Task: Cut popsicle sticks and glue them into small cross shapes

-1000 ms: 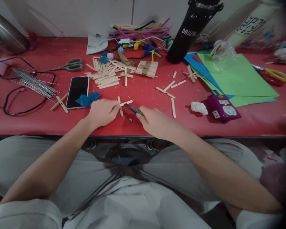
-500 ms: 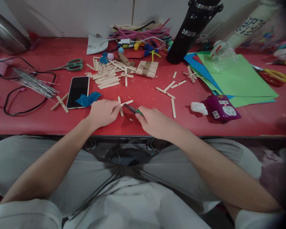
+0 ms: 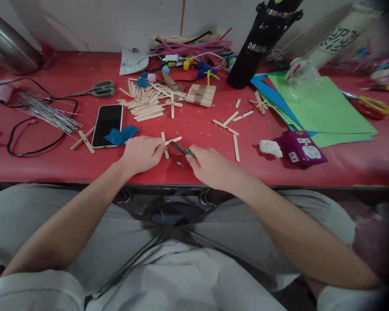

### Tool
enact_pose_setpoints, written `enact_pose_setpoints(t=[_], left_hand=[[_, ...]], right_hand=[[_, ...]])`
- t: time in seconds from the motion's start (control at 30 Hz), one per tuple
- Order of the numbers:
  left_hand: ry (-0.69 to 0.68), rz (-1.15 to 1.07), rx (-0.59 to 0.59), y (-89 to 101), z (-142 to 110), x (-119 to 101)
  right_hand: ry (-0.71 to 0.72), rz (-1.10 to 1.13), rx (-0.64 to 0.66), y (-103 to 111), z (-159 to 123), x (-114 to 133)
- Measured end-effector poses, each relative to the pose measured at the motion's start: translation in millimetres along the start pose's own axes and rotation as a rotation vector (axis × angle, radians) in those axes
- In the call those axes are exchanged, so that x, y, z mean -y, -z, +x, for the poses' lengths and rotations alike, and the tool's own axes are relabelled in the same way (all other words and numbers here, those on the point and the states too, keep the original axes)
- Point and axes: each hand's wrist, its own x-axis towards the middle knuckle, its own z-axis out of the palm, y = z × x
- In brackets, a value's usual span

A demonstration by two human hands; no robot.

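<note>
On the red table my left hand is closed on a small cross of two wooden craft sticks, pinning its left end down. My right hand grips a green-handled cutting tool whose dark blade tip touches the cross at its right arm. A tiny wood offcut lies just below the blade.
A phone with blue tape lies left of my left hand. A heap of craft sticks, a stick panel, green scissors, a black bottle, coloured paper, a purple box and wires fill the table.
Both hands stay on the stick cross and the cutter. The view has tipped slightly, shifting everything a little down in the picture.
</note>
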Motion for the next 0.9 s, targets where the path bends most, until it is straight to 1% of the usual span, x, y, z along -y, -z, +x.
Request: enact_pose_setpoints(t=[0.13,0.3,0.47,0.67,0.9], left_hand=[[-0.019,-0.011,-0.014,-0.6,-0.4,0.3],[-0.018,-0.003,-0.013,-1.8,-0.5,0.2],[-0.007,0.025,-0.002,-0.7,-1.3,-1.3],[0.008,0.03,0.007,0.1,-1.7,-2.4],[-0.008,0.024,0.003,0.4,-1.8,-2.2]], right_hand=[[0.035,-0.027,-0.005,0.1,0.6,0.1],[0.009,-0.024,0.024,-0.3,2.1,-0.1],[0.018,-0.02,0.014,-0.9,2.6,-0.7],[-0.014,0.005,0.024,0.7,1.5,0.3],[0.015,-0.003,0.014,-0.8,1.6,0.2]])
